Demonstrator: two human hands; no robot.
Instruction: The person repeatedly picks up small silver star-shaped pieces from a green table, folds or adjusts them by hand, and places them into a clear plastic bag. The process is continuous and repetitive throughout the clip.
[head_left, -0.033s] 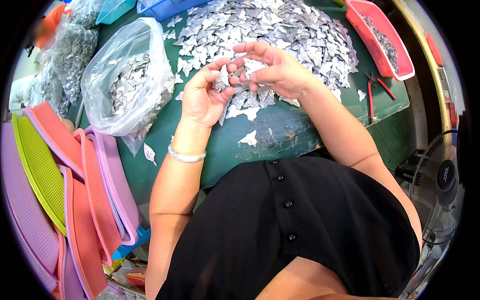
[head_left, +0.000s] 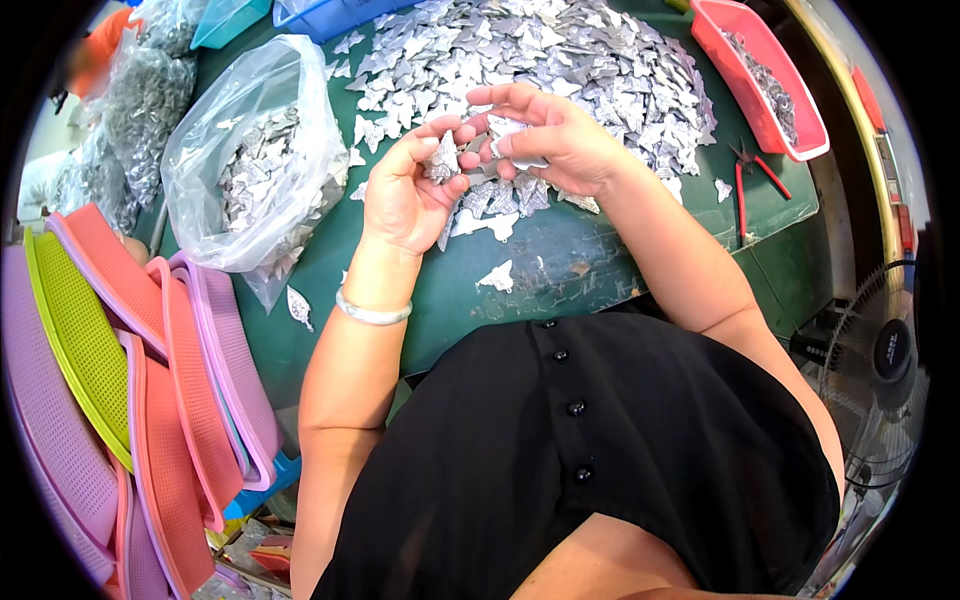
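My left hand [head_left: 410, 190], with a pale bangle [head_left: 373, 308] at the wrist, pinches a small silver metal piece [head_left: 441, 160] that has a textured, tapering face. Close beside it, my right hand [head_left: 560, 150] is closed on another silver metal piece [head_left: 507, 130], partly hidden by its fingers. The fingertips of both hands nearly meet. Beneath and beyond them spreads a large heap of similar wing-shaped pieces [head_left: 620, 70]. A few lie nearer me, one of them a lone piece [head_left: 497, 277] on the green table [head_left: 560, 300].
On the left stands an open clear plastic bag [head_left: 185, 190] of such pieces, with stacked coloured perforated baskets [head_left: 80, 340] nearer me. At right are a pink basket [head_left: 808, 140] of metal parts and red-handled pliers [head_left: 741, 205]. A fan [head_left: 890, 350] stands beyond the table's right edge.
The metal piece in my left hand has turned slightly, showing more of its textured face. My right thumb and its piece have shifted a little. My arms stay in place.
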